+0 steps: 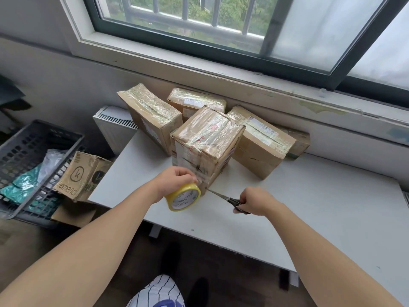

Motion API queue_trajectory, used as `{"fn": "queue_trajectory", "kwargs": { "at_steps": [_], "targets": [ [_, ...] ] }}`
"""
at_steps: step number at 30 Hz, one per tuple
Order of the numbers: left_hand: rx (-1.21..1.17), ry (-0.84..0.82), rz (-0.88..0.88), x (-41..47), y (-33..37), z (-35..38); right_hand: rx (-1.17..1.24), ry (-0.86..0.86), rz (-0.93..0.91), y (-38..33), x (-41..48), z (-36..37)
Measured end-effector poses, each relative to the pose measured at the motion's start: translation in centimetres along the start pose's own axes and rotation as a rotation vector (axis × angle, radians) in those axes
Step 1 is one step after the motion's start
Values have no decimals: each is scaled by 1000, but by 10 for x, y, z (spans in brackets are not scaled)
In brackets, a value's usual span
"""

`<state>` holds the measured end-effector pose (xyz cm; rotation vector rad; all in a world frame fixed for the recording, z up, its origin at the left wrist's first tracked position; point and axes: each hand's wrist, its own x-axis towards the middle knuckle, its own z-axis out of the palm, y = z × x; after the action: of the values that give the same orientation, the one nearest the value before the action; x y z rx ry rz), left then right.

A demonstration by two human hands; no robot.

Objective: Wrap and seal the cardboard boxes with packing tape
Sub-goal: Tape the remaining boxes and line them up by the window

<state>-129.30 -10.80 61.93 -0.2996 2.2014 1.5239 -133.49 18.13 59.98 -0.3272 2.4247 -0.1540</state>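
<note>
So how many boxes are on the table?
5: front box by the tape, left box tilted behind it, back box farthest away, right box, and corner box half hidden behind that. Others may be hidden.

Both arms [99, 251] bare all the way down, left hand [174, 180] and right hand [254, 200] uncovered. Lower down, a white garment [159, 291] with thin dark pinstripes, blue print near its bottom edge.

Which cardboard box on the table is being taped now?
The tall upright box nearest the hands: the left hand holds the tape roll at its lower corner and the scissors in the right hand point there.
</note>
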Motion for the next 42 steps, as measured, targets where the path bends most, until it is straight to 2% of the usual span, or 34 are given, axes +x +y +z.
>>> {"fn": "queue_trajectory", "kwargs": {
  "at_steps": [2,5,9,11,12,14,16,18,20,22,23,26,29,32,35,42],
  "targets": [
    [22,12,8,0,-1,0,-123,35,64,10,8,20],
    [64,-2,-3,0,-5,-1,-158,19,108,20,14,47],
    [62,25,-29,-2,-8,-2,-34,68,121,24,24,62],
    [51,28,-26,-2,-8,-3,89,166,128,20,26,54],
    [45,29,-19,-2,-7,-4,154,257,121,14,23,45],
    [32,38,-2,-4,-6,-6,277,565,39,-4,11,19],
    [8,47,6,-6,-5,-10,350,946,-181,-30,-3,-14],
    [-2,52,8,-7,-3,-15,289,1170,-415,-58,-10,-44],
    [-17,51,14,-6,0,-20,63,1130,-528,-77,-1,-61],
    [-32,43,29,-4,2,-26,-155,981,-492,-88,11,-55],
    [-27,34,42,-2,4,-29,-195,944,-467,-90,17,-48],
    [-20,3,68,6,4,-46,-178,986,-414,-97,24,-38],
    [-10,-17,58,18,-2,-66,-179,878,-363,-99,20,-36],
    [-9,-45,38,26,-10,-80,-90,816,-363,-101,16,-39],
    [17,-162,50,30,-15,-97,130,801,-349,-99,16,-50],
    [127,-363,6,31,-11,-148,662,857,-122,-77,-19,-92]
  ]
}}
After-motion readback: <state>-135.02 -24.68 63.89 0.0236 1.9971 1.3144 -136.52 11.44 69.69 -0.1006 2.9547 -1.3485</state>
